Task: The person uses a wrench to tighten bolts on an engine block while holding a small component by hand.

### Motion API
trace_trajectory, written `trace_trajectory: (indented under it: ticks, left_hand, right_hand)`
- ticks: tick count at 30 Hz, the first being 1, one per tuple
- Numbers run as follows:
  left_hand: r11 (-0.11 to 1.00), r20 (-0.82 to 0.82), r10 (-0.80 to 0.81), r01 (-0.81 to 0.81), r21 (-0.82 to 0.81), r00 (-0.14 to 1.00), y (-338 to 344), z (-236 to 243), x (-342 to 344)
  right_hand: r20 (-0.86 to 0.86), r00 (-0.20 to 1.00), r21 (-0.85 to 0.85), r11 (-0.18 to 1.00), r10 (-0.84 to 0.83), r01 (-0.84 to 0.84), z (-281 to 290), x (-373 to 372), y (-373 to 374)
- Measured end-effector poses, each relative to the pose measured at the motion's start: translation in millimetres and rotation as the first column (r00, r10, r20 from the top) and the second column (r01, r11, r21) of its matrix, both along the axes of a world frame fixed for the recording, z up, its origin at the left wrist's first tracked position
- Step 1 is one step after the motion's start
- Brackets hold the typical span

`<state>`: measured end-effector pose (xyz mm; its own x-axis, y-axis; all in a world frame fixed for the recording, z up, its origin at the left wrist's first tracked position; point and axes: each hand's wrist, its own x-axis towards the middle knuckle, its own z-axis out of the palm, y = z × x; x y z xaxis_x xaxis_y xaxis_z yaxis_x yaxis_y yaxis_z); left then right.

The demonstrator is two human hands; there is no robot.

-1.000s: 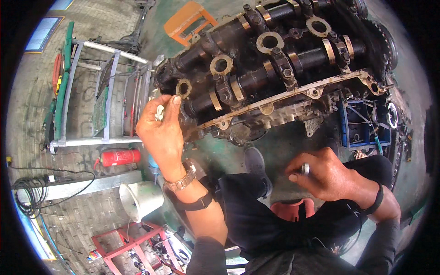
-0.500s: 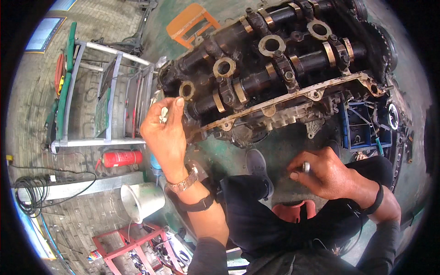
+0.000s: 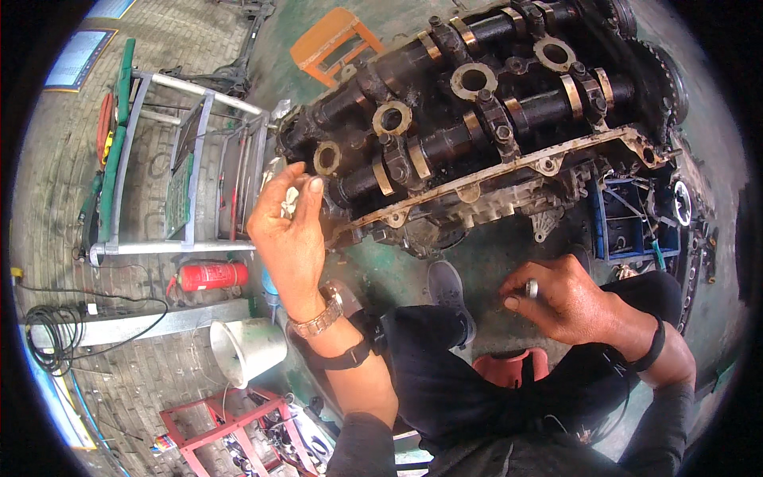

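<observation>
An oily engine cylinder head (image 3: 509, 171), its camshafts and bearing caps exposed, stretches across the upper right. At its near left end is my left hand (image 3: 288, 246), thumb and fingers closed round a crumpled whitish scrap, perhaps tissue or cloth (image 3: 289, 205). The fingertips overlap the head's corner, and I cannot tell if they touch it. My right hand (image 3: 568, 306) is above my right thigh, apart from the engine. It is curled round a slim metal tool (image 3: 532, 289). Only the tool's round end shows; the fist hides the rest.
An orange stool (image 3: 334, 40) stands beyond the engine. On the left are a metal-framed rack (image 3: 183, 246), a red fire extinguisher (image 3: 213, 277), a white bucket (image 3: 246, 350) and a red stand (image 3: 226, 421). A blue parts crate (image 3: 628, 253) sits under the engine's right side.
My left hand has turned slightly, the thumb shifting a little right and down, so more of the whitish scrap shows. The right hand stays put with the tool.
</observation>
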<state>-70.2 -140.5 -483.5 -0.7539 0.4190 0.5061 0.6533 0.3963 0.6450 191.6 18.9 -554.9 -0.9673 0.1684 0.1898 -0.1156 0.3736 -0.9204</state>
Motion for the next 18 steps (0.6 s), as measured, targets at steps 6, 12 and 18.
trace_trajectory:
  ticks: [6, 12, 18]
  left_hand:
    - [0.999, 0.051, 0.033, -0.031, -0.038, 0.998, -3.0, -1.6, -2.6]
    - [1.0, -0.006, -0.023, 0.023, 0.007, 1.0, -3.1, -3.7, -5.1]
    - [1.0, 0.041, 0.014, -0.015, 0.022, 0.999, -3.3, -4.0, -4.0]
  right_hand:
    - [0.007, 1.0, 0.003, 1.0, 0.005, -0.005, -0.8, -0.9, -0.7]
    - [0.007, 1.0, 0.013, 1.0, 0.003, -0.003, 0.1, -0.9, -0.2]
    - [-0.002, 1.0, 0.002, 1.0, 0.003, -0.003, -0.8, -1.1, -1.2]
